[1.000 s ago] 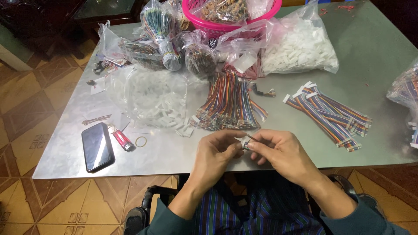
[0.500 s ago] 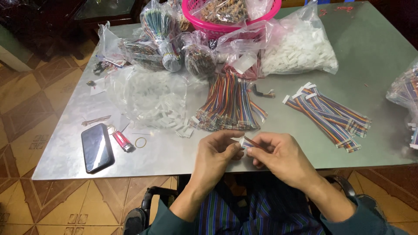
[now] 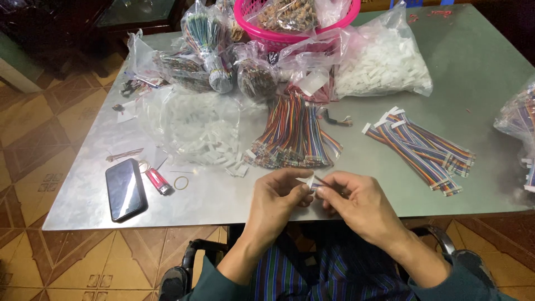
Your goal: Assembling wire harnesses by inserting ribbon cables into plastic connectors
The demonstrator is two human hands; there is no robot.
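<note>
- Pinching a small white connector point(image 3: 308, 182), left hand point(image 3: 277, 196) and right hand point(image 3: 356, 202) meet, fingers clenched on it.
- Steady, aligned wires above the counter point(image 3: 223, 195) likely seat best.

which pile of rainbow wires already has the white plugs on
The fanned bundle of ribbon cables right of centre: white connectors cap its far ends. The bigger loose wire pile in the middle shows none.

Bare table point(image 3: 223, 198) btwn phone point(image 3: 126, 189) & hands (wire bundle point(image 3: 292, 136) behind).

One phone point(image 3: 126, 189), one lighter point(image 3: 158, 181), one pink basket point(image 3: 278, 38), two hands point(image 3: 281, 195).
</note>
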